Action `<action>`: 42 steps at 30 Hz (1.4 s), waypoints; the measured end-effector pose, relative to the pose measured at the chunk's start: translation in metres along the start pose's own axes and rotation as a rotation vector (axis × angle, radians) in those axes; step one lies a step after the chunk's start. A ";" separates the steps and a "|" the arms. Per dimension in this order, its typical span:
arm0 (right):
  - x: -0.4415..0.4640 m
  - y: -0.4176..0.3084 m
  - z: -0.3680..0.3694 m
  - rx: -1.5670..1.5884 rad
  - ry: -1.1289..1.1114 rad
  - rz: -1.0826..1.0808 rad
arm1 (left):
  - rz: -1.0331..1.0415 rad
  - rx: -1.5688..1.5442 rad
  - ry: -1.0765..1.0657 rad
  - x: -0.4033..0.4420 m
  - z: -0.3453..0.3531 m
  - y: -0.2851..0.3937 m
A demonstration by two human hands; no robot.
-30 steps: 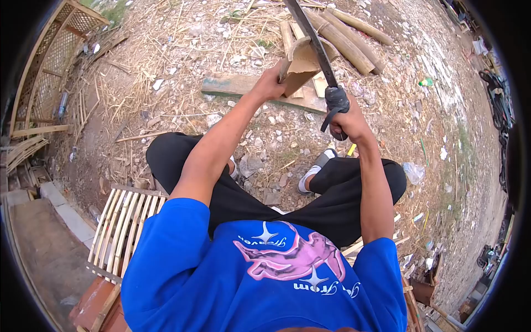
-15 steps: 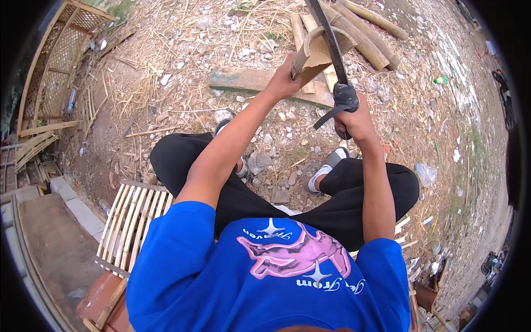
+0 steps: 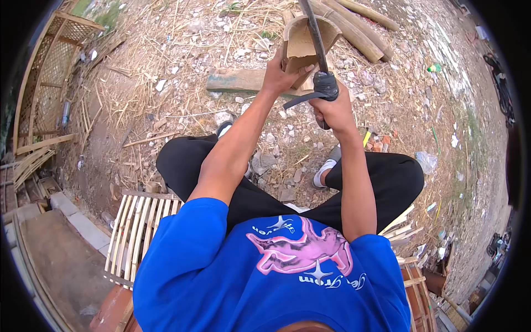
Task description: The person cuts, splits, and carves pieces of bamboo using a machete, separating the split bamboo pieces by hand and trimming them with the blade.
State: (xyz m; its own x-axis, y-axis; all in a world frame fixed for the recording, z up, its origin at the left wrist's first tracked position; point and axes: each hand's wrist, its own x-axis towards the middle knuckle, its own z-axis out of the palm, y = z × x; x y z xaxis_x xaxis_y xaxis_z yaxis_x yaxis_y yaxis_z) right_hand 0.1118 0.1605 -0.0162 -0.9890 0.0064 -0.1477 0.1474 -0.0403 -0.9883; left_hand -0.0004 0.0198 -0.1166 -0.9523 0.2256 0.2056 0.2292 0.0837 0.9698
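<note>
A split half of a thick bamboo stem (image 3: 299, 45) is upright in front of me, its hollow side facing me. My left hand (image 3: 280, 77) is closed around its lower left side. My right hand (image 3: 337, 109) grips the black-wrapped handle of a machete (image 3: 313, 30), and a loose black strap hangs from that handle. The dark blade points away from me and passes in front of the bamboo's right part. Whether it touches the bamboo I cannot tell. Below the piece, a wooden plank (image 3: 235, 81) lies on the ground, partly hidden by my left hand.
Several bamboo poles (image 3: 362, 33) lie beyond my hands at the right. Slatted bamboo panels (image 3: 138, 229) are at my lower left, and a lattice frame (image 3: 47, 91) stands at the far left. Stones, straw and a plastic bag (image 3: 426, 162) cover the ground around my feet.
The machete and my right hand have shifted left, closer to my left hand. The bamboo piece has moved slightly left and turned, showing more of its hollow inside.
</note>
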 end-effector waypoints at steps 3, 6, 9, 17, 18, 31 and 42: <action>0.007 -0.010 -0.028 -0.022 -0.127 0.071 | 0.156 -0.100 -0.012 0.006 0.006 -0.016; 0.019 -0.007 -0.058 -0.070 -0.176 0.051 | 0.322 -0.048 -0.079 0.023 0.001 -0.009; 0.030 -0.008 -0.085 0.014 -0.244 0.110 | 0.304 -0.106 -0.282 0.042 0.000 0.017; 0.054 -0.008 -0.122 -0.053 -0.327 0.038 | 0.252 -0.277 -0.663 0.086 0.008 0.003; 0.057 -0.005 -0.126 -0.013 -0.350 0.043 | 0.254 -0.297 -0.662 0.088 0.011 0.001; 0.020 0.002 -0.089 -0.266 -0.119 -0.025 | 0.415 -0.191 -0.432 0.055 0.027 -0.005; 0.007 0.010 -0.048 -0.158 0.001 -0.033 | 0.436 -0.164 -0.416 0.051 0.027 -0.018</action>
State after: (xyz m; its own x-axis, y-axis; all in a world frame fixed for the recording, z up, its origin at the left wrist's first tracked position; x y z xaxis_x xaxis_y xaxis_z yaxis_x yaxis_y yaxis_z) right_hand 0.1074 0.2079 -0.0294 -0.9933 0.0065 -0.1151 0.1151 0.1174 -0.9864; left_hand -0.0479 0.0557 -0.1271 -0.6123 0.5670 0.5510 0.5138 -0.2443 0.8224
